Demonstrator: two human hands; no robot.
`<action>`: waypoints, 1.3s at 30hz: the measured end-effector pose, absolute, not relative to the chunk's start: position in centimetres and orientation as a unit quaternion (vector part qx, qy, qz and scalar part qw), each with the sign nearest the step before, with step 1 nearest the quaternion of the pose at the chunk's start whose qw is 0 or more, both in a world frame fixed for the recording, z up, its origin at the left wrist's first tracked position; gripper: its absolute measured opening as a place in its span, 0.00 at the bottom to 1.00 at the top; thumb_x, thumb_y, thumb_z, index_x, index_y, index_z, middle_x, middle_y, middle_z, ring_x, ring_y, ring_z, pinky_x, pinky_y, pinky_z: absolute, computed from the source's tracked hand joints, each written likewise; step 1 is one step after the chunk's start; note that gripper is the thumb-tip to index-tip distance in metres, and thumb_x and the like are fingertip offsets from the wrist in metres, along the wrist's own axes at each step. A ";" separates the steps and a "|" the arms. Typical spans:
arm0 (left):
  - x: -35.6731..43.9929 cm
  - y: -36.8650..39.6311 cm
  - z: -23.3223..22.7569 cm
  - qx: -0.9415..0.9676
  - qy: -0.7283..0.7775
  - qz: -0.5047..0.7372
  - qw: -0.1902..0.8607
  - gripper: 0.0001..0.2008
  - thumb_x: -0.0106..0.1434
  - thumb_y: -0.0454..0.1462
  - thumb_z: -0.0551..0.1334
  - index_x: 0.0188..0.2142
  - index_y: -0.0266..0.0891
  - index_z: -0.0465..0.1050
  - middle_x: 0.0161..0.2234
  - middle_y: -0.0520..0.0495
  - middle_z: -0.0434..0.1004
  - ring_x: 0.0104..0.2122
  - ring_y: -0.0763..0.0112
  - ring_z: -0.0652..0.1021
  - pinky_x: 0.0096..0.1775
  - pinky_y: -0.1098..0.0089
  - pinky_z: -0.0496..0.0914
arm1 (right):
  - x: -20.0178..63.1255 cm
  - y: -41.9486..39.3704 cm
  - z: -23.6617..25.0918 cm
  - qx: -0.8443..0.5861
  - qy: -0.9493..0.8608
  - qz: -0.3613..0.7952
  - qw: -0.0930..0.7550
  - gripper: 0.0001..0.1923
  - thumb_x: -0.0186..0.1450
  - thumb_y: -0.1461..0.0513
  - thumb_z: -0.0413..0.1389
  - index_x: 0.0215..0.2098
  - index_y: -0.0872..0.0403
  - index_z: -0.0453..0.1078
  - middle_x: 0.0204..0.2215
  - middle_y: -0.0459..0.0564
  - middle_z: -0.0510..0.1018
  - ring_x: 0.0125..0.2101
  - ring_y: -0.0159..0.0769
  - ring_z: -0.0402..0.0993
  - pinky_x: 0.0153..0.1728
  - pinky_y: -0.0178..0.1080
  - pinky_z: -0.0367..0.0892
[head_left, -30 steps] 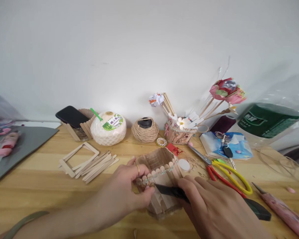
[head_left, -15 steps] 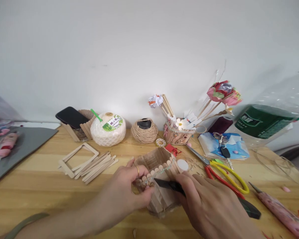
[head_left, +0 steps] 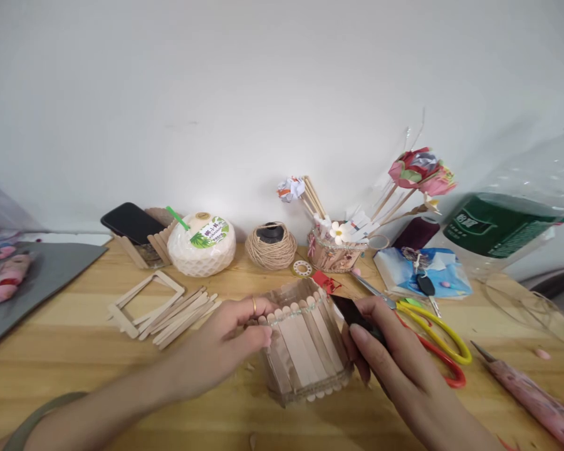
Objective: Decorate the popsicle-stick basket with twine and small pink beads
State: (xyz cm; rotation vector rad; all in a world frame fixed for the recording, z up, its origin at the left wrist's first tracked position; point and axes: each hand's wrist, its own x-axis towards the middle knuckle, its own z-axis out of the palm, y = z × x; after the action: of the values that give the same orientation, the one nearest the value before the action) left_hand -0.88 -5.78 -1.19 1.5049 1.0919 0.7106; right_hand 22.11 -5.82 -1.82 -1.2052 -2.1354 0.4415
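1. One stick box (head_left: 305, 347) is held mid-worktop (head_left: 51, 351), well in from the back edge; the left hand (head_left: 235, 332) pinches its rim.
2. The right hand (head_left: 399, 357) grips a dark tool (head_left: 350, 312), with scissors (head_left: 408, 307) close by.
3. I can't see all the tool or scissors, or deep inside the box.

Wooden sticks (head_left: 184, 318) obstruct left of the left hand (head_left: 237, 332); scissors (head_left: 404, 308), right of the right hand (head_left: 397, 351). Nearside tabletop (head_left: 286, 431) between hands permits passage.
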 end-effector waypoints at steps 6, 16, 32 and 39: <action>-0.8 -5.4 -1.4 0.643 0.442 0.303 0.548 0.06 0.60 0.35 0.56 0.35 0.38 0.70 0.33 0.51 0.73 0.35 0.69 0.72 0.37 0.72 0.66 | 21.8 -6.6 -1.0 -0.479 -0.816 0.153 0.285 0.03 0.68 0.61 0.43 0.38 0.50 0.57 0.20 0.40 0.68 0.19 0.28 0.68 0.19 0.29 0.63; -0.5 -5.5 -1.4 0.617 0.496 0.296 0.535 0.10 0.59 0.39 0.57 0.35 0.37 0.74 0.32 0.49 0.77 0.35 0.66 0.75 0.38 0.69 0.69 | 20.9 -8.2 -0.7 -0.472 -0.850 0.106 0.210 0.05 0.67 0.62 0.42 0.35 0.50 0.58 0.18 0.42 0.74 0.17 0.33 0.72 0.15 0.33 0.63; -0.1 -6.0 -1.0 0.577 0.570 0.276 0.516 0.09 0.53 0.39 0.58 0.22 0.37 0.70 0.20 0.54 0.71 0.22 0.74 0.70 0.26 0.74 0.64 | 18.3 -9.2 -2.8 -0.463 -0.833 0.182 0.243 0.07 0.65 0.64 0.41 0.39 0.53 0.58 0.20 0.44 0.75 0.17 0.32 0.72 0.15 0.31 0.60; 0.4 -6.1 -0.7 0.554 0.541 0.299 0.558 0.06 0.52 0.36 0.59 0.24 0.37 0.74 0.20 0.55 0.72 0.23 0.75 0.69 0.28 0.76 0.63 | 18.3 -9.1 -2.8 -0.468 -0.838 0.157 0.232 0.06 0.64 0.65 0.42 0.38 0.52 0.58 0.18 0.42 0.75 0.16 0.32 0.72 0.14 0.30 0.58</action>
State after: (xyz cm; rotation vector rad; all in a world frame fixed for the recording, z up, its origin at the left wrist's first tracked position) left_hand 0.43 -6.15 -0.73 1.3062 1.2766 0.7044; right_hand 18.33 -9.08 -2.77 -1.2867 -2.3030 0.4303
